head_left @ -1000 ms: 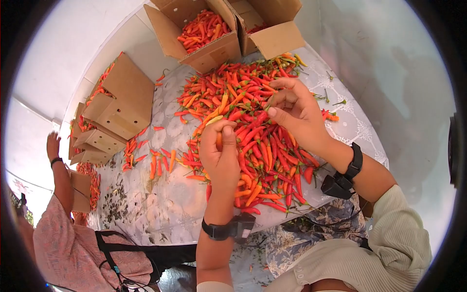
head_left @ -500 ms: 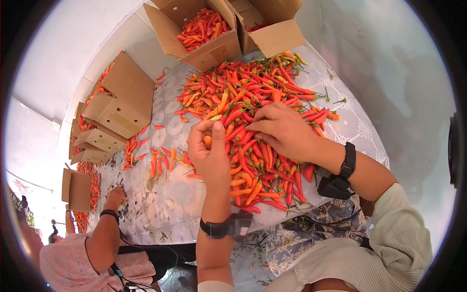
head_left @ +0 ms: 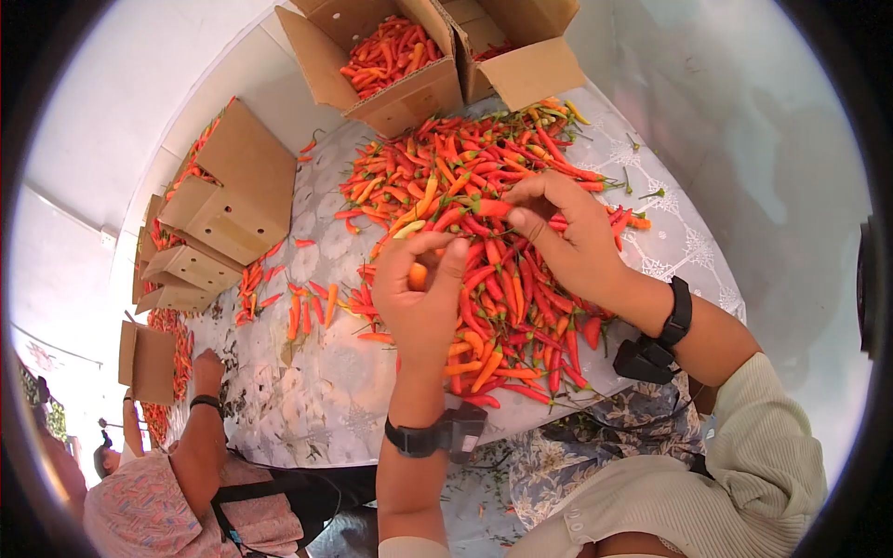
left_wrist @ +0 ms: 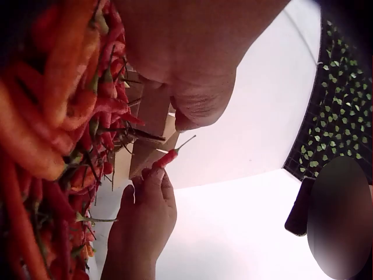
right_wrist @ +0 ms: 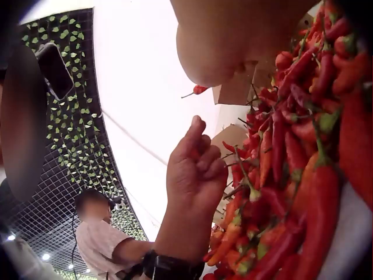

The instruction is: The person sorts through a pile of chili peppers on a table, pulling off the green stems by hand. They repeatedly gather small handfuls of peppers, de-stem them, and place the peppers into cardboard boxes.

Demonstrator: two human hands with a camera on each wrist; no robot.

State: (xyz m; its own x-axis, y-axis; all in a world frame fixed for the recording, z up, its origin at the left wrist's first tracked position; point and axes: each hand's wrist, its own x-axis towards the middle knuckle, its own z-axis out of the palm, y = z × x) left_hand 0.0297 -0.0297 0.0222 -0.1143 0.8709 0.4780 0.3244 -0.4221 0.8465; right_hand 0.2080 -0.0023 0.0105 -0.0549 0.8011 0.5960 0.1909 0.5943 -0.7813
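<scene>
My right hand pinches a red chili pepper between thumb and fingers, above the pile. The pepper's green stem points toward my left hand. The left fingers curl round an orange chili pepper, its end showing in the fist, while the thumb stands up near the forefinger. In the left wrist view the pinched red pepper appears with its thin stem free. The right wrist view shows the left hand from its palm side, fingers curled. Below both hands lies a big pile of red and orange chili peppers.
Cardboard boxes with peppers stand at the back, one box nearest the pile, and more boxes along the left. Loose peppers and dark debris lie on the patterned tablecloth. Another person works at lower left.
My right hand dipped to the pile beside the left hand, then rose rightward with a red chili pepper. The left hand stays nearly in place. The other person's arm came down from the boxes.
</scene>
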